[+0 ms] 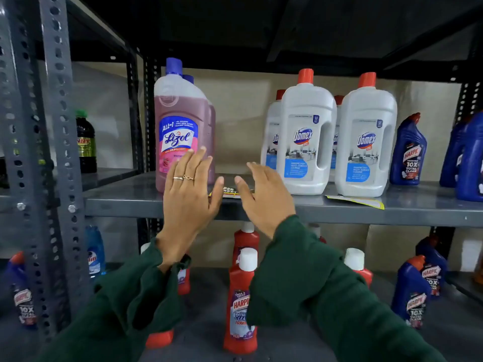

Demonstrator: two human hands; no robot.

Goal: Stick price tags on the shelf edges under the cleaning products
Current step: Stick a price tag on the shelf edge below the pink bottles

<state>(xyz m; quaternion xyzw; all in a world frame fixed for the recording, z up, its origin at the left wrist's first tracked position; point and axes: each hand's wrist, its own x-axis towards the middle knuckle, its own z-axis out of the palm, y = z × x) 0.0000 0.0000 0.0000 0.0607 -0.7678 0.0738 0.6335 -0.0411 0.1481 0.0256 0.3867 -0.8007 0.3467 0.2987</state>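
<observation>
Standing on shelf (122, 202): Lizol bottle (183, 126), pink liquid inside

Open shelf gap between Lizol bottle (183, 131) and Domex bottles (308, 131).

The grey metal shelf (125, 198) bears a Lizol bottle (183, 131), Domex bottles (305, 137) and two yellow price tags (358, 200) (lying flat).
</observation>
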